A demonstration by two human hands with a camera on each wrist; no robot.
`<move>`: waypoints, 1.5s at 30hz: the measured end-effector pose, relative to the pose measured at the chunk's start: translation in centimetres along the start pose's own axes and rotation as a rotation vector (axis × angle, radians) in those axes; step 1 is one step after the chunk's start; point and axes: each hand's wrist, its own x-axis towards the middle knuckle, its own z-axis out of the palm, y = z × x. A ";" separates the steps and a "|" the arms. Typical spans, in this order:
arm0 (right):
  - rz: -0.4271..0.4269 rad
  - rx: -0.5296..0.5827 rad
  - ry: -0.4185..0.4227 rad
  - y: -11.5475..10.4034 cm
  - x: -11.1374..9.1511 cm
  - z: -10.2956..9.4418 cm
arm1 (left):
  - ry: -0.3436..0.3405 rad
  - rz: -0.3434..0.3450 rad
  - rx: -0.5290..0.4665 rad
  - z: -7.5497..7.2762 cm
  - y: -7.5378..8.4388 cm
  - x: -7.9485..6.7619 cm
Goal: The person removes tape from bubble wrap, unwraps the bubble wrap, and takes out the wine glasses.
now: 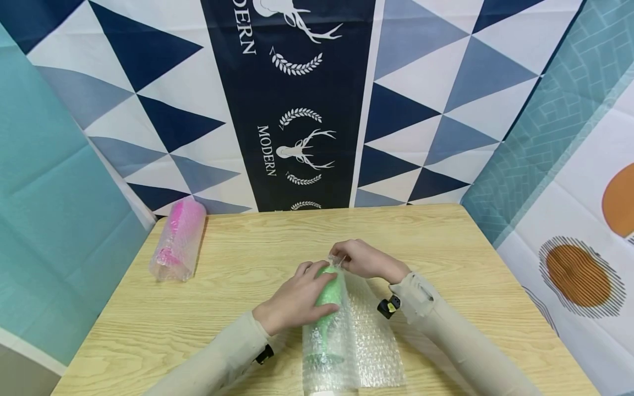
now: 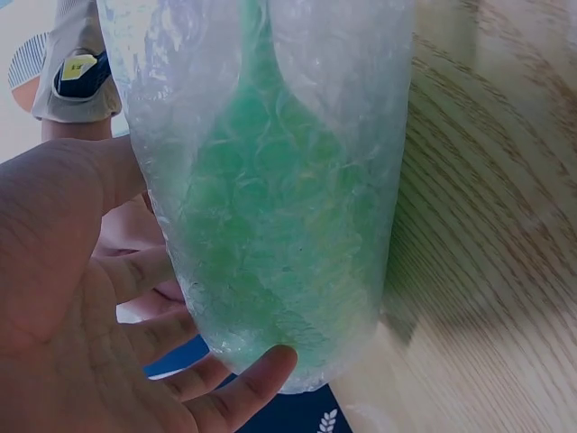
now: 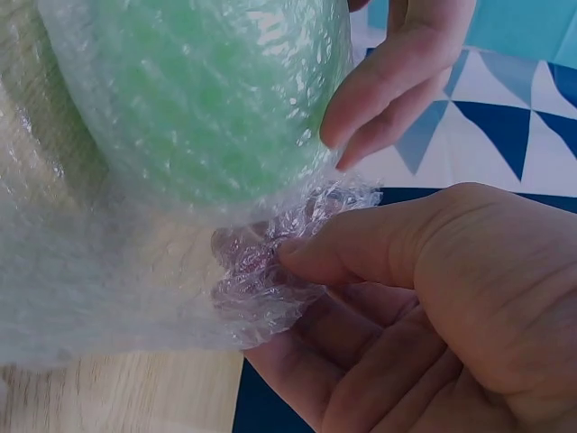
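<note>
Head view first, where a pink goblet (image 1: 179, 234) in its own bubble-wrap sleeve lies at the far left of the counter (image 1: 247, 247); the cloudy plastic blurs its outline for me. Behind the counter, on the dark panel of the patterned backdrop (image 1: 421, 110), I read MODERN (image 1: 266, 151) on its side; a second one above it loses its start to the top edge.

Nearer and at the middle, the left hand (image 1: 299, 294) is spread, its fingers resting on the far end of a green goblet (image 1: 329, 296). That goblet lies on its side inside bubble wrap (image 1: 373, 341), bowl far, base near. The fingers hide part of the bowl, and on my left wrist feed the stem runs off the top. A pale piece (image 1: 331, 392) beyond the base is cut by the bottom edge; I can't identify it.

Just right and farther, the right hand (image 1: 364, 257) pinches the crumpled far end of the wrap between thumb and fingers. The wrap's loose flap spreads to the right, beside a black wrist device (image 1: 388, 307) whose yellow label (image 2: 79, 69) I can't read with certainty.
</note>
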 end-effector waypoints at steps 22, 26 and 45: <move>0.052 0.023 0.039 1.7 -1.3 -0.3 | 0.026 -0.085 -0.132 -0.1 -1.6 -1.6; 0.047 0.029 0.057 2.0 -1.6 -0.3 | 0.040 -0.109 -0.181 -0.1 -2.1 -2.2; 0.097 0.078 0.075 3.9 -2.7 -0.4 | 0.035 -0.124 -0.264 -1.0 -4.1 -4.7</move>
